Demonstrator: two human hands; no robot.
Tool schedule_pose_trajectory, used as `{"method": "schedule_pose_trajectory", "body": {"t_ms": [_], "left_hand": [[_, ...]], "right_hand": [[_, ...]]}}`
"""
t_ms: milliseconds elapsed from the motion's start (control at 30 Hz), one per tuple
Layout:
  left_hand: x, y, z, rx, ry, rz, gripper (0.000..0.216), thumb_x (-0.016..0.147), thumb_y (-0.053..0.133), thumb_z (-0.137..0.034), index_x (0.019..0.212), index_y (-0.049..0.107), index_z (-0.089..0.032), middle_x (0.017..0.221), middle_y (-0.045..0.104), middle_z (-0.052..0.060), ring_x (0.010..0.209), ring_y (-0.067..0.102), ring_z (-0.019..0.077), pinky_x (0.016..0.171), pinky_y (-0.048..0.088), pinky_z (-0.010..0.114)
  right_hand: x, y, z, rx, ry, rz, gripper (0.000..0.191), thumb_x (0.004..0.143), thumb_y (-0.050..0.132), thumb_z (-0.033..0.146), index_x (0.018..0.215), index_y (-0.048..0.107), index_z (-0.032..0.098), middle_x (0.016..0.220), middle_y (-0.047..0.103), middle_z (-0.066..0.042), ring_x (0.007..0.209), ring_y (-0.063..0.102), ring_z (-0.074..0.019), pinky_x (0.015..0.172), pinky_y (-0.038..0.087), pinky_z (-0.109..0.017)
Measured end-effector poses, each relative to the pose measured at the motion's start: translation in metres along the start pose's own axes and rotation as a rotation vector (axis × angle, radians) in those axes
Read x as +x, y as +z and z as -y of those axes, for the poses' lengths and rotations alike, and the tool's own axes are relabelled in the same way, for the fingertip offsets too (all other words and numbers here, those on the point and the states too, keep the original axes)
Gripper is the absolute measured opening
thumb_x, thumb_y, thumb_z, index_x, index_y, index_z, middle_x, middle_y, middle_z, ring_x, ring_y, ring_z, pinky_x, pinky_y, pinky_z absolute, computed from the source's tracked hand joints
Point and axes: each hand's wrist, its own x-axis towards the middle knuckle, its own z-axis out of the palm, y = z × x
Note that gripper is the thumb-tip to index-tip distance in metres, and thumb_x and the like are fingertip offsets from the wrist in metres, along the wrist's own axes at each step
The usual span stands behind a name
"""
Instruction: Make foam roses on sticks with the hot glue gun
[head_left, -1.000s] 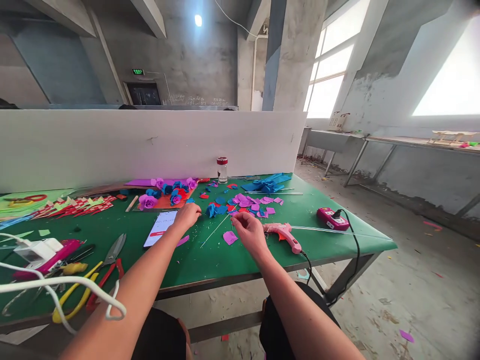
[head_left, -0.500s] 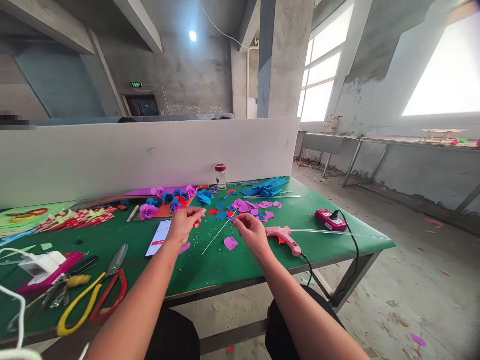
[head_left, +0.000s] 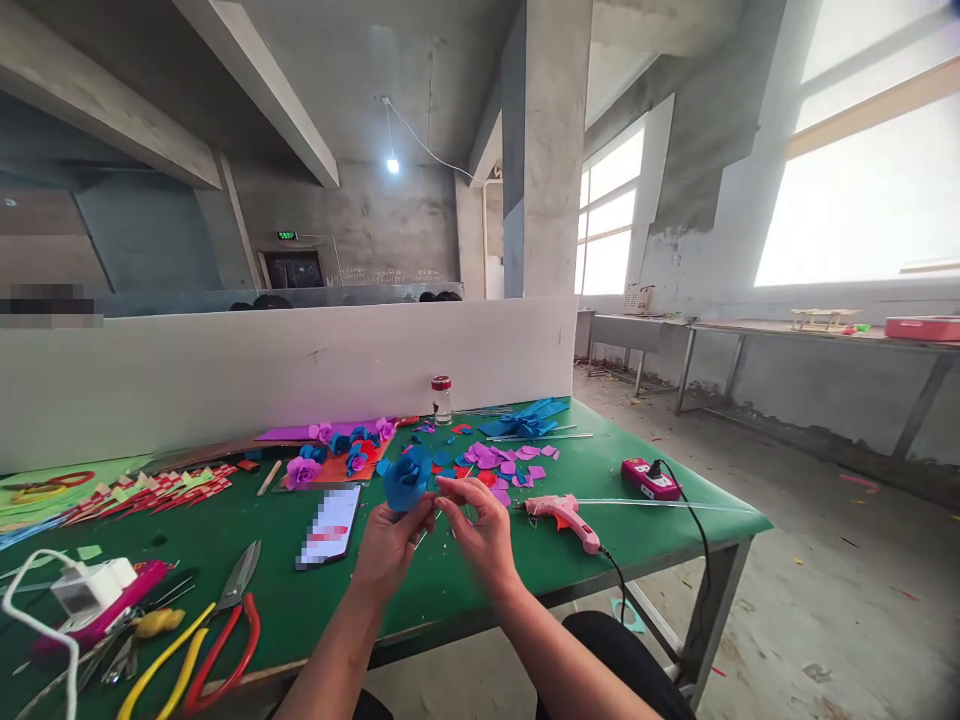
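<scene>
A blue paper flower [head_left: 407, 480] is upright above the table, its petals layered around a rolled middle. My left hand [head_left: 394, 540] is closed around its base, thumb and fingers pinched together. Against those fingertips, just right of the flower, my right hand [head_left: 476, 520] is also closed in a pinch; whatever lies between its fingers is too small to make out. Loose purple paper petals [head_left: 487, 457] lie behind the hands, mixed with blue and red pieces. To the right of my right hand rests a pink glue gun [head_left: 570, 515].
Left of my hands are a phone [head_left: 330, 525] and red-and-yellow-handled scissors [head_left: 225, 620]. Finished paper flowers [head_left: 352, 450] lie at the back near a glass jar [head_left: 442, 403]. A magenta power socket [head_left: 649, 479] with a black cord sits at right. A white partition [head_left: 300, 375] stands behind.
My hands have come together, and the blue flower is now nearer, in my left hand at the fingertips. The view has tilted up, so the table appears lower.
</scene>
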Motion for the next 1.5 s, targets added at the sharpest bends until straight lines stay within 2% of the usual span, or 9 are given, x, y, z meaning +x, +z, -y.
{"method": "schedule_pose_trajectory", "body": {"t_ms": [167,300,433,567,667,900,1167,1333,1500], "left_hand": [[0.0,0.002,0.0,-0.073,-0.043,-0.03,0.033,0.047,0.095,-0.037,0.065,0.077,-0.016,0.063,0.068,0.002,0.056,0.055,0.0104,0.054,0.047,0.022],[0.005,0.003,0.005,-0.149,-0.087,-0.106,0.038,0.037,0.097,-0.033,0.065,0.076,-0.018,0.065,0.07,0.001,0.058,0.06,0.0118,0.055,0.05,0.022],[0.006,0.003,0.008,-0.098,-0.101,-0.102,0.039,0.039,0.097,-0.034,0.067,0.076,-0.017,0.068,0.071,0.002,0.06,0.06,0.0119,0.057,0.051,0.023],[0.003,0.004,0.007,-0.007,-0.092,-0.075,0.037,0.044,0.095,-0.034,0.071,0.078,-0.017,0.068,0.071,0.003,0.062,0.06,0.014,0.059,0.051,0.025],[0.002,0.006,0.005,0.039,-0.022,-0.067,0.039,0.048,0.094,-0.034,0.079,0.08,-0.016,0.078,0.073,0.005,0.07,0.062,0.0143,0.065,0.051,0.023],[0.004,0.013,0.009,-0.08,-0.021,-0.134,0.041,0.049,0.094,-0.036,0.082,0.08,-0.016,0.086,0.075,0.005,0.078,0.063,0.0138,0.072,0.05,0.022],[0.01,0.007,0.016,-0.181,-0.076,-0.133,0.036,0.046,0.096,-0.029,0.075,0.078,-0.016,0.08,0.075,0.003,0.075,0.063,0.013,0.069,0.049,0.023],[0.012,0.005,0.02,-0.188,-0.06,-0.129,0.035,0.047,0.095,-0.029,0.073,0.077,-0.015,0.077,0.074,0.003,0.072,0.063,0.013,0.068,0.048,0.024],[0.011,0.005,0.022,-0.134,-0.046,-0.196,0.039,0.043,0.096,-0.03,0.074,0.078,-0.016,0.077,0.074,0.004,0.067,0.06,0.0117,0.061,0.044,0.023]], "right_hand": [[0.001,0.01,0.0,-0.049,0.002,-0.083,0.018,0.086,0.068,0.022,0.1,0.078,0.027,0.094,0.077,-0.004,0.09,0.07,-0.0207,0.084,0.055,-0.034],[0.005,0.015,0.002,-0.097,0.043,-0.08,0.02,0.081,0.073,0.021,0.1,0.077,0.027,0.095,0.078,-0.002,0.094,0.068,-0.022,0.09,0.052,-0.037],[0.008,0.018,0.003,-0.06,0.14,-0.071,0.022,0.078,0.074,0.023,0.099,0.075,0.025,0.096,0.077,-0.002,0.097,0.068,-0.0223,0.091,0.052,-0.036],[0.01,0.015,0.001,0.015,0.227,-0.064,0.016,0.077,0.07,0.021,0.092,0.075,0.023,0.091,0.076,-0.003,0.092,0.069,-0.0221,0.088,0.052,-0.036],[0.012,0.012,-0.004,0.126,0.294,-0.092,0.013,0.075,0.071,0.026,0.087,0.074,0.021,0.085,0.076,-0.003,0.084,0.07,-0.0215,0.083,0.053,-0.035],[0.011,0.015,-0.015,0.386,0.458,-0.133,0.022,0.067,0.077,0.035,0.082,0.072,0.019,0.08,0.077,-0.004,0.074,0.07,-0.02,0.072,0.054,-0.031],[0.006,0.019,-0.013,0.391,0.546,-0.065,0.034,0.063,0.08,0.04,0.086,0.063,0.021,0.067,0.075,0.001,0.062,0.069,-0.0184,0.062,0.054,-0.029],[0.004,0.019,-0.015,0.332,0.55,-0.063,0.034,0.065,0.076,0.038,0.088,0.057,0.023,0.072,0.076,0.001,0.064,0.071,-0.0178,0.064,0.054,-0.029],[0.0,0.018,-0.02,0.228,0.537,-0.048,0.036,0.067,0.074,0.042,0.091,0.055,0.023,0.074,0.077,0.0,0.065,0.071,-0.0191,0.061,0.053,-0.029]]}}
